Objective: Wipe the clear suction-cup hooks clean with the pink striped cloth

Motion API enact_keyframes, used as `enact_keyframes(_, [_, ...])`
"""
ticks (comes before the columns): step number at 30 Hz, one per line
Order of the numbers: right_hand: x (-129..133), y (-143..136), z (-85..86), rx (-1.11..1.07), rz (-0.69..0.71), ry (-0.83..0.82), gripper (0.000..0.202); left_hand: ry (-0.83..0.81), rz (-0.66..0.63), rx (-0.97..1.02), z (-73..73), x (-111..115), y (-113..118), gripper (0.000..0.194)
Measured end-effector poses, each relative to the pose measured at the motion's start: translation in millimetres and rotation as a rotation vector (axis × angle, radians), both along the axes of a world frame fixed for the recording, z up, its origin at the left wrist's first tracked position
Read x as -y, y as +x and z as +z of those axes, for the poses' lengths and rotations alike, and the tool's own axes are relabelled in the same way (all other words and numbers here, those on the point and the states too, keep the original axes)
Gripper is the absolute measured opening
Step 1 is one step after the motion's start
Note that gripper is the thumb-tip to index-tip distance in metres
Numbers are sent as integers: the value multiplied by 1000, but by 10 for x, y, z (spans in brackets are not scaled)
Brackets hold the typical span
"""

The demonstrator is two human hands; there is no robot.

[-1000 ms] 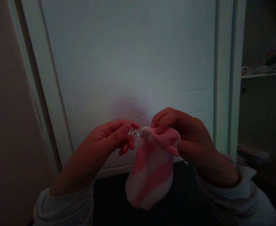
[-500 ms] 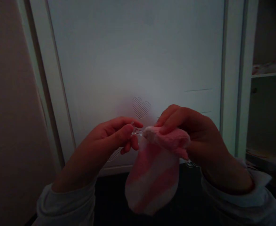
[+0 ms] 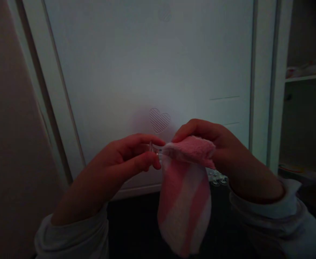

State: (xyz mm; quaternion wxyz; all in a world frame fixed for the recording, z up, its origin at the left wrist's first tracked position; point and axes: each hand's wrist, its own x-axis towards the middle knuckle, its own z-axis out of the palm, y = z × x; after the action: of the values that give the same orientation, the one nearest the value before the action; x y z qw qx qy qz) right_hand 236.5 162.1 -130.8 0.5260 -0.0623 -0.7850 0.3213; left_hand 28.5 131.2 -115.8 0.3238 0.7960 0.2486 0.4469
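Note:
A fluffy pink-and-white striped cloth (image 3: 184,205), rounded at the bottom like a sock, hangs in front of me. My right hand (image 3: 201,133) grips its bunched top between the thumb and fingers; the thumb is mostly hidden by the fabric. With my left hand (image 3: 136,153) I pinch a small clear piece (image 3: 159,153) that looks like plastic or glass and has a flat, disc-like end. Its other end meets the folded edge of the cloth, and how far it goes in is hidden.
Several small clear round-ended pieces (image 3: 217,178) lie behind my right wrist, on or over a dark surface (image 3: 136,226). A white panel (image 3: 136,64) with a striped heart stands upright ahead. At the right is a shelf (image 3: 307,77) with items on it.
The cloth's hanging part has swung to the right and lower. My left fingers have shifted right along the clear piece, closer to the cloth. The view has moved slightly.

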Motion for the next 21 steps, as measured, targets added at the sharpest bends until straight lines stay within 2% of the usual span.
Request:
enact_keyframes(3, [2, -11, 9, 20, 8, -6, 17, -36, 0, -1, 18, 20, -3, 11])
enact_keyframes(8, [8, -19, 18, 35, -28, 11, 19, -87, -53, 43, 15, -27, -12, 20])
enact_keyframes(13, [23, -12, 27, 52, -67, -14, 16, -83, -1, 25, 19, -58, 0, 15])
enact_keyframes(21, [63, -29, 29, 132, -33, 28, 15, -76, -28, 3, 59, -45, -27, 15])
